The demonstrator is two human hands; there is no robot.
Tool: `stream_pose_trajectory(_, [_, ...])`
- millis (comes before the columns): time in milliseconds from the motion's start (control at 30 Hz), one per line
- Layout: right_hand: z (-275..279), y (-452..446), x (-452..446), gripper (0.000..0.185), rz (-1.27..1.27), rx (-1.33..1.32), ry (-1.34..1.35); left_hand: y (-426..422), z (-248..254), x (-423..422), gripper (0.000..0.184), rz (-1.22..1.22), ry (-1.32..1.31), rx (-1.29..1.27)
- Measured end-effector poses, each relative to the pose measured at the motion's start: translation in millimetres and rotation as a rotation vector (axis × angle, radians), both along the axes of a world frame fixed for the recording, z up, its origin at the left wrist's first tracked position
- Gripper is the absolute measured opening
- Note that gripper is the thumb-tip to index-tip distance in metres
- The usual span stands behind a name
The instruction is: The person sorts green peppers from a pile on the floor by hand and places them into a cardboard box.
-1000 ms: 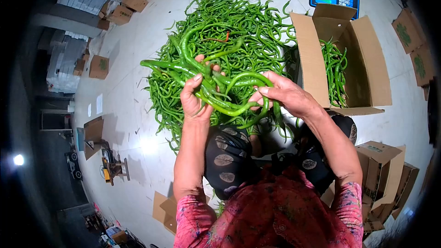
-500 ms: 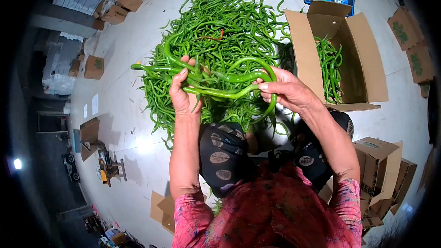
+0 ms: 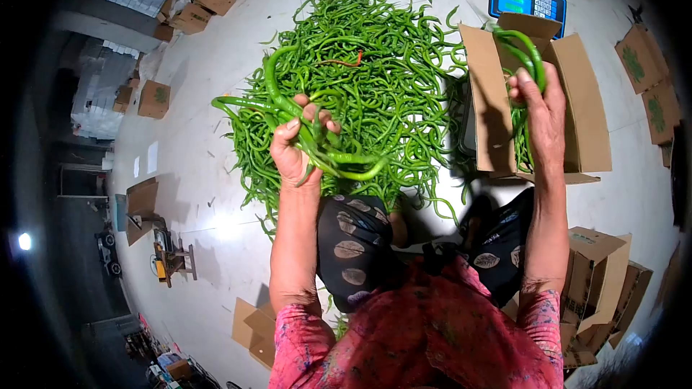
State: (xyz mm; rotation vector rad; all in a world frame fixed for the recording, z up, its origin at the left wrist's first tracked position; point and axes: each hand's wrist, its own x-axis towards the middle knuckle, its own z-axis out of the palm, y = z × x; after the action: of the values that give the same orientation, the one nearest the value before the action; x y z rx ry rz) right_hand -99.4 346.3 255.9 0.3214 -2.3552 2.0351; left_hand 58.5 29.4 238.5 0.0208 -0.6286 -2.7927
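Note:
A bunch of long green chili peppers point(image 3: 272, 81) is gripped in my left hand point(image 3: 297, 145), its curled ends sticking out on both sides. My left hand is raised over a wide heap of the same peppers point(image 3: 389, 75) on the floor. Over the open cardboard box point(image 3: 490, 133), my right hand point(image 3: 542, 104) pinches a few curved green chili peppers point(image 3: 532, 54). Inside that box lie more peppers, partly hidden by my right hand and forearm. One red pepper point(image 3: 346, 62) shows on top of the heap.
Behind the box stands a blue scale display point(image 3: 526, 1). Empty cartons point(image 3: 595, 274) lie at the lower right, and another opened carton point(image 3: 254, 331) is at the lower left. Closed boxes point(image 3: 652, 86) line the right side. A small wooden stool point(image 3: 173, 259) stands at left.
My right hand has moved right and up from beside my left hand to over the box, taking some peppers along. My left hand stays over the heap with its bunch.

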Motion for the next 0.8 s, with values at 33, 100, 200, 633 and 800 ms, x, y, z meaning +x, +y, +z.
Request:
stream_pose_trajectory(33, [0,6,-5,0.029,-0.087,0.143,0.073,3,2,0,0.039,-0.019,0.022,-0.019])
stream_pose_trajectory(100, [-23,14,-19,0.036,-0.215,0.500,0.496,4,2,1,0.040,-0.084,0.056,-0.024])
stream_pose_trajectory(200, [-32,9,-16,0.050,-0.150,0.545,0.590,15,7,1,0.040,-0.143,0.087,-0.050])
stream_pose_trajectory(633, [-26,-80,34,0.026,0.795,-0.341,-0.300,58,12,-5,0.048,-0.261,-0.123,-0.205])
stream_pose_trajectory(800, [-37,-67,25,0.032,0.772,-0.827,-0.799,55,4,-11,0.044,-0.250,-0.218,-0.187])
